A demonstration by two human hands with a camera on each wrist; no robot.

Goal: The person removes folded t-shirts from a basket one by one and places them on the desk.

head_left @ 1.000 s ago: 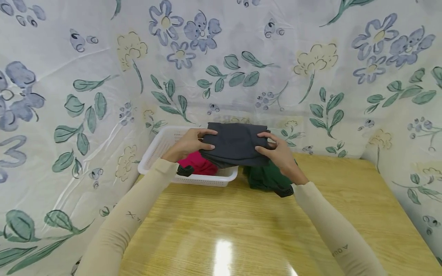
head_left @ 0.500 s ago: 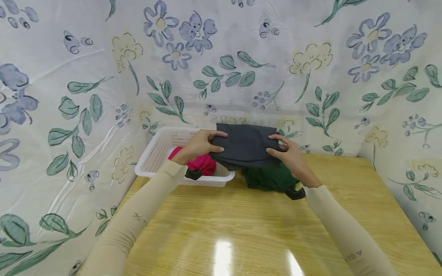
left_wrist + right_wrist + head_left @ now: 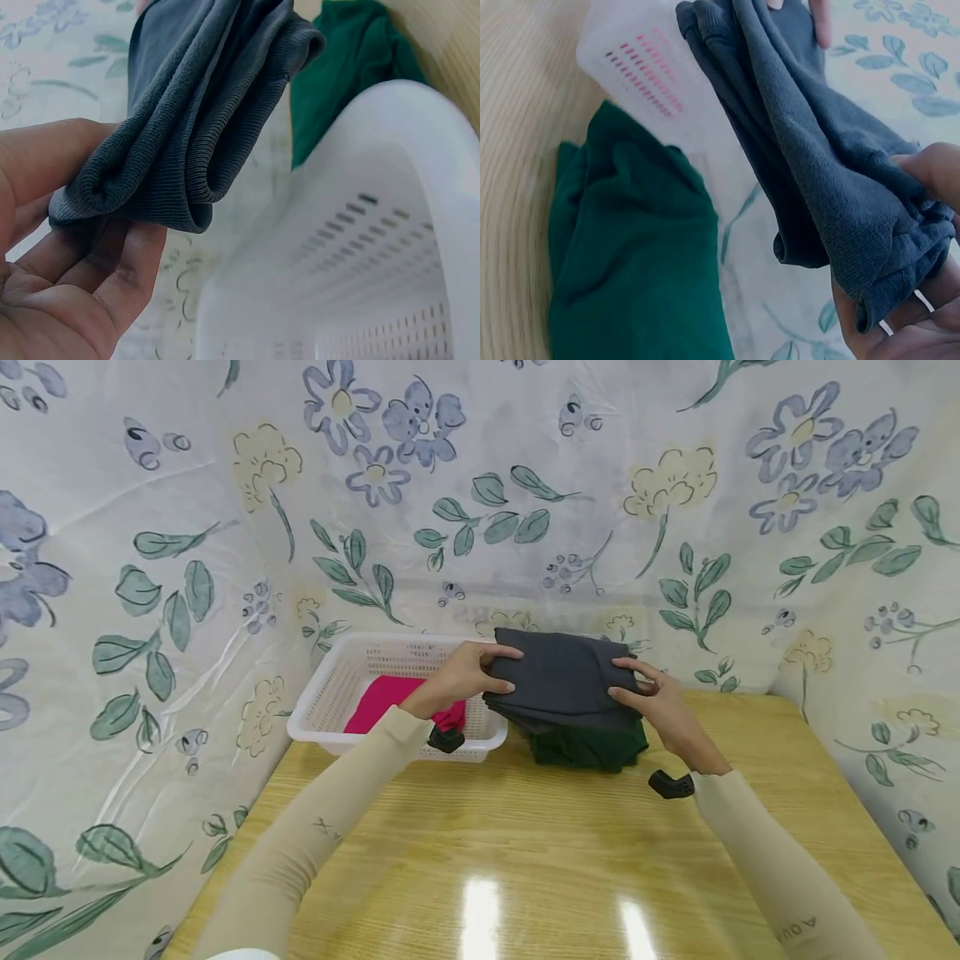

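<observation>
A folded dark grey garment [image 3: 566, 678] is stretched between my two hands, layered several times. My left hand [image 3: 463, 677] pinches its left end, thumb on one side and fingers on the other; in the left wrist view ribbed edges of the garment [image 3: 187, 127] show. The right hand [image 3: 670, 710] grips the opposite end the same way, and the cloth bunches there in the right wrist view. Below the grey garment lies a folded green garment [image 3: 588, 747] on the table, partly covered from the head view; the right wrist view shows the two apart.
On the left of the wooden table [image 3: 480, 827] stands a white plastic basket [image 3: 318, 706] with a red cloth [image 3: 382, 702] inside. A floral-print sheet [image 3: 525, 485] hangs behind and at both sides. The basket's right rim is close to the green garment.
Both hands have carried the grey garment to the right, from partly over the basket to above the green garment. More of the red cloth in the basket shows now.
</observation>
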